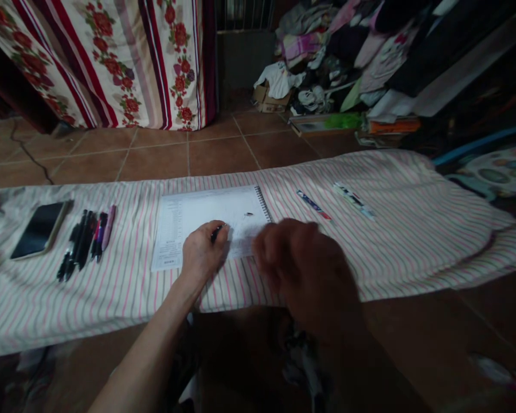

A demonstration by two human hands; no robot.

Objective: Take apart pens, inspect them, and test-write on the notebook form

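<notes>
A white spiral notebook [206, 215] lies open on a pink-striped cloth [391, 241] spread over a low surface. My left hand [202, 252] rests on the lower part of the page, fingers curled round a dark pen [217, 231] whose tip points at the paper. A small dark object [248, 214] sits on the page near the spiral. My right hand [301, 269] hovers close to the camera just right of the notebook; it is blurred and its fingers cannot be made out.
A phone [38, 229] and several pens [86, 238] lie at the left of the cloth. Two more pens [313, 205] [353, 199] lie to the right. Beyond are tiled floor, a floral curtain [112, 57] and a heap of clothes [335, 63].
</notes>
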